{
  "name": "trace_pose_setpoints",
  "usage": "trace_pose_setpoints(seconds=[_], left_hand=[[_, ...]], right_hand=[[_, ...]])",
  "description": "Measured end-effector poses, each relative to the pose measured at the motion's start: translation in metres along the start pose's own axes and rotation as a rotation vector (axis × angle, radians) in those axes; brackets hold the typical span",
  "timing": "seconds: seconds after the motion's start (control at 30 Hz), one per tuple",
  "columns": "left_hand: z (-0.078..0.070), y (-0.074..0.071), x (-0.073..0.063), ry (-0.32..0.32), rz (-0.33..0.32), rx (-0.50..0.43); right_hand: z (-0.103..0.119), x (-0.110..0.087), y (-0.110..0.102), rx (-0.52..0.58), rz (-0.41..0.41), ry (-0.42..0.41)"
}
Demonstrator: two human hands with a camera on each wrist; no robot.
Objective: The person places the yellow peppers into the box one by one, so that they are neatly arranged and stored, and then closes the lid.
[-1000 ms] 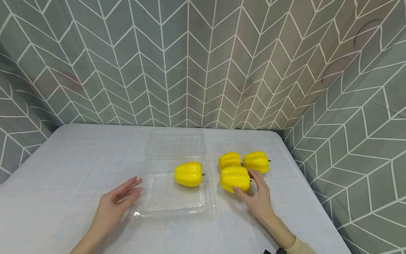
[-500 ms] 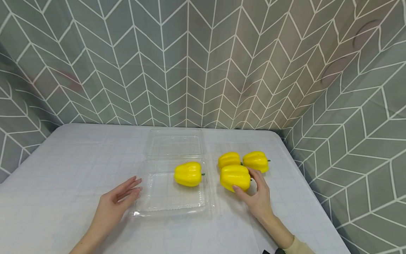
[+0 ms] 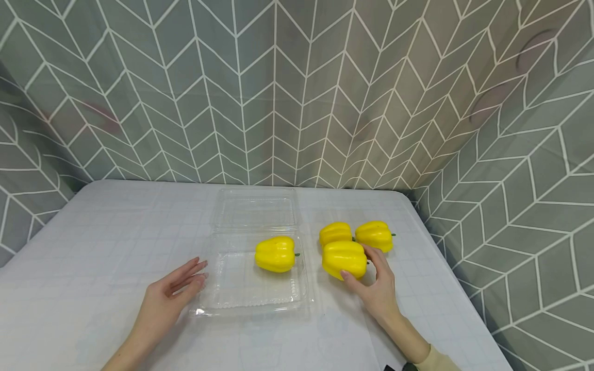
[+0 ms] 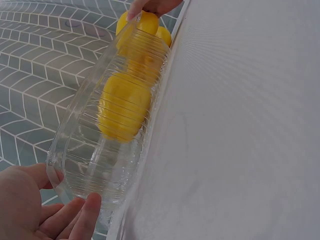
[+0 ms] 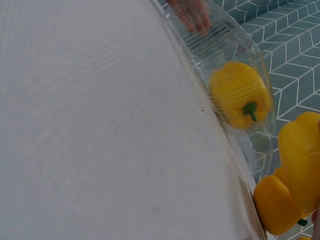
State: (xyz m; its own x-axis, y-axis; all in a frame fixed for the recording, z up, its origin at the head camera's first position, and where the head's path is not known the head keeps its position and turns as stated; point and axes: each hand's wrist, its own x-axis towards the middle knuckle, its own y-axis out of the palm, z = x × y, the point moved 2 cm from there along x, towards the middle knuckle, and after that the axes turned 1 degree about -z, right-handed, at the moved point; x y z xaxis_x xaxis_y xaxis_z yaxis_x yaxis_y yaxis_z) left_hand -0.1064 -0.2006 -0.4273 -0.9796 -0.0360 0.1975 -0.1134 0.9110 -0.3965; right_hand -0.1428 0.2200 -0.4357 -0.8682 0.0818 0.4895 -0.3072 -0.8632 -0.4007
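My right hand (image 3: 378, 288) grips a yellow bell pepper (image 3: 343, 259) between thumb and fingers, near its stem end. In the right wrist view the held pepper (image 5: 300, 155) is higher than the pepper (image 5: 275, 205) next to it. A clear plastic clamshell container (image 3: 250, 299) lies with its lid (image 3: 255, 208) folded back. One yellow pepper (image 3: 276, 254) lies in its right half, stem to the right. My left hand (image 3: 167, 293) is at the container's left rim, fingers extended. In the left wrist view, its fingertips (image 4: 92, 200) are against the ribbed wall.
Two more yellow peppers (image 3: 335, 234) lie just behind the held one, right of the container. A white cloth covers the table (image 3: 116, 232). A grey patterned curtain (image 3: 260, 103) stands behind the table and along its right side.
The pepper in my right hand has risen very slightly since a second ago. My left hand, the container and the other peppers have stayed in place.
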Motion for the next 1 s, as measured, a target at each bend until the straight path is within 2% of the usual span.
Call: trace_pose_setpoints(seconds=[0.4,0.7,0.87,1.0], left_hand=[[-0.001,-0.001,0.000,0.017,-0.013,-0.002],[0.000,-0.001,0.000,0.045,-0.014,-0.030],[0.001,-0.001,0.000,0.033,-0.003,-0.034],[0.002,0.000,0.001,0.031,0.003,-0.024]], right_hand=[[0.003,0.000,0.002,0.017,-0.017,-0.006],[0.001,0.002,0.004,0.059,-0.057,-0.062],[0.002,0.004,0.005,0.072,-0.066,-0.088],[0.026,0.005,0.002,0.065,-0.070,-0.091]])
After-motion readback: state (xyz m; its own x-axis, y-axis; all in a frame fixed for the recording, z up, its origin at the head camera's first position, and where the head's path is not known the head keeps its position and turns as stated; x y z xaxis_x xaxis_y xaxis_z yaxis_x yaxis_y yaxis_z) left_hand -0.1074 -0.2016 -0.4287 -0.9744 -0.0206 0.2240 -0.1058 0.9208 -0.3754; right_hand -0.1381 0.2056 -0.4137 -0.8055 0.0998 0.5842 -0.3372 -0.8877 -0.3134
